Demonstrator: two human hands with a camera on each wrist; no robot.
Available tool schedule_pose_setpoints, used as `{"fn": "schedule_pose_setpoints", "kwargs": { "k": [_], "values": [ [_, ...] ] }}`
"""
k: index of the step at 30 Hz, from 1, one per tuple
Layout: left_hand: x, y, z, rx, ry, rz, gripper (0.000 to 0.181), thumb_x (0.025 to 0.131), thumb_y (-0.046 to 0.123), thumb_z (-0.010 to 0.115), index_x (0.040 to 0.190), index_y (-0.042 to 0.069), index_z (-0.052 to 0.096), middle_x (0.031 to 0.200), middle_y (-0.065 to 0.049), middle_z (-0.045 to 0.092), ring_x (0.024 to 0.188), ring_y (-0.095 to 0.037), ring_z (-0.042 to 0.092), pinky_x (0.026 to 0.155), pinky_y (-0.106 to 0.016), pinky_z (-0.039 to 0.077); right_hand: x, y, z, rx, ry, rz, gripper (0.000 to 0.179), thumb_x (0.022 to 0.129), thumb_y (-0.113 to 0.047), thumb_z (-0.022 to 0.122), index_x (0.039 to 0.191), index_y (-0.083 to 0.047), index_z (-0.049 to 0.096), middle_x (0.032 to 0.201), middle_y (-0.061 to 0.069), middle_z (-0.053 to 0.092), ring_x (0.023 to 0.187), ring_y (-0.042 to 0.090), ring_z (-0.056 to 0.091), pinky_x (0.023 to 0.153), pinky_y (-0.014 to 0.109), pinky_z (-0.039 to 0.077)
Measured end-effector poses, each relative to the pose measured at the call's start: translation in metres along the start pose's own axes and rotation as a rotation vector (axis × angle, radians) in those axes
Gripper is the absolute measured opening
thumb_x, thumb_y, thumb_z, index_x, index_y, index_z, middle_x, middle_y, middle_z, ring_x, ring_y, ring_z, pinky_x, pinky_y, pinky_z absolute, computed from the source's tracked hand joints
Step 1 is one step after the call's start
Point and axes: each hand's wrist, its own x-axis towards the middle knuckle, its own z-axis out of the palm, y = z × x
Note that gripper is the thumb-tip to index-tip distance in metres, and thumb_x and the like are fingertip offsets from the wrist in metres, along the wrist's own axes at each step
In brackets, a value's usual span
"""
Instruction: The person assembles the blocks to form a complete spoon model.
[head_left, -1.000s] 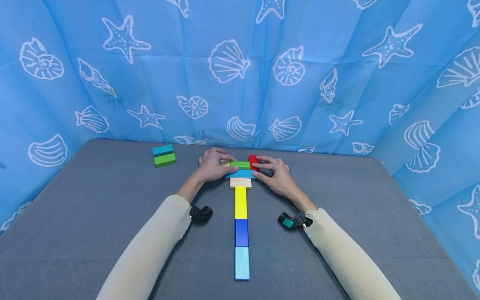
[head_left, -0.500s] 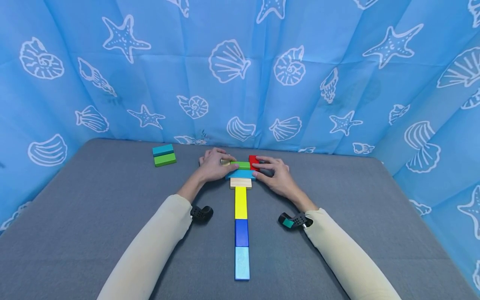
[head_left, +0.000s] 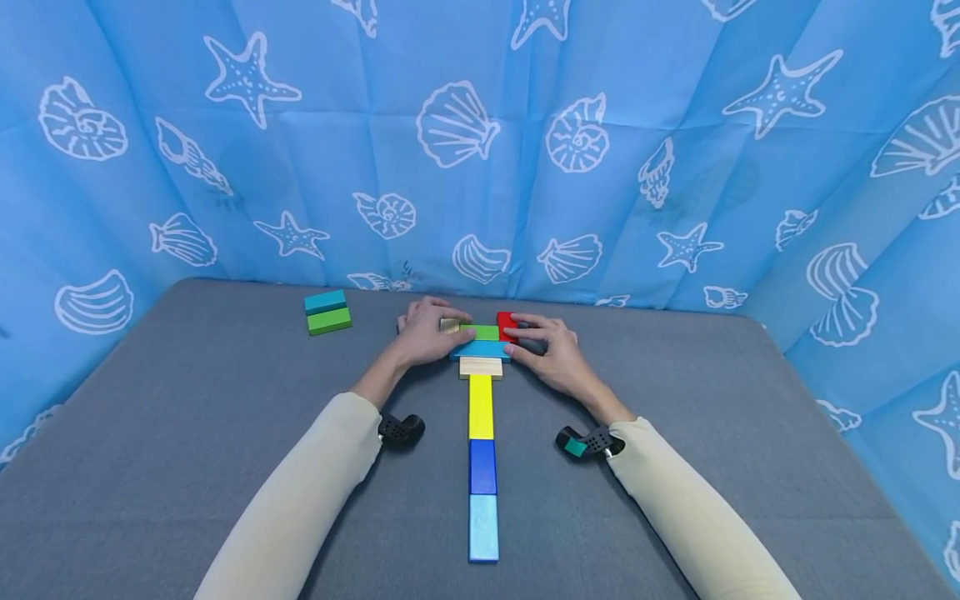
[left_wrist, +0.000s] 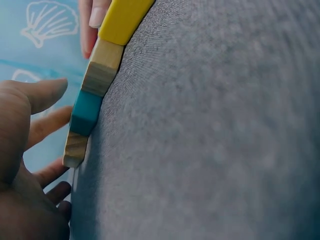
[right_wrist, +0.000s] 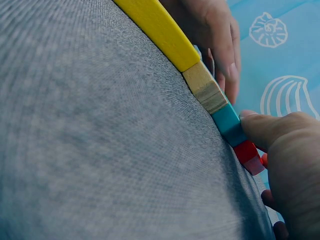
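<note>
In the head view, a row of flat blocks runs up the table: a light blue block, a dark blue block, a yellow block, a wooden block and a crosswise blue block. Behind the crosswise one lies a green block, between a second wooden block and a red block. My left hand rests at the wooden and green blocks, its thumb over the green. With its thumb at the blue block's end, my right hand touches the red block with extended fingers.
A teal block and another green block lie side by side at the back left of the grey table. Behind the table's far edge hangs a blue curtain with white shell and starfish prints.
</note>
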Motion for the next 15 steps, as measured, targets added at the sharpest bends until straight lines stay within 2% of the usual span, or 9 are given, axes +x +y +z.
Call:
{"fn": "schedule_pose_setpoints", "kwargs": {
  "k": [6,10,15],
  "values": [
    [-0.009,-0.006,-0.010,-0.059,0.059,0.061,0.043,0.098,0.038,0.065,0.135,0.015,0.067,0.148,-0.016,0.045,0.139,-0.038,0.031,0.108,-0.063,0.020,0.000,0.000,0.000,0.002,-0.007,0.006,0.040,0.094,-0.025,0.075,0.131,-0.009,0.069,0.150,0.010,0.052,0.134,0.036,0.040,0.108,0.061,0.021],
    [-0.017,-0.013,-0.019,-0.101,0.113,0.099,0.043,0.098,0.034,0.065,0.134,0.011,0.067,0.146,-0.019,0.047,0.140,-0.041,0.031,0.108,-0.066,0.019,0.000,0.000,0.000,0.006,-0.002,0.001,0.041,0.094,-0.024,0.075,0.131,-0.008,0.069,0.149,0.010,0.052,0.134,0.036,0.040,0.109,0.060,0.020],
    [-0.026,-0.025,-0.029,-0.107,0.185,0.089,0.043,0.098,0.031,0.066,0.135,0.009,0.066,0.148,-0.021,0.044,0.142,-0.042,0.031,0.111,-0.066,0.015,0.000,0.000,0.000,0.002,0.003,-0.004,0.041,0.094,-0.024,0.076,0.131,-0.008,0.069,0.149,0.011,0.052,0.134,0.036,0.040,0.108,0.061,0.021]
  ]
}}
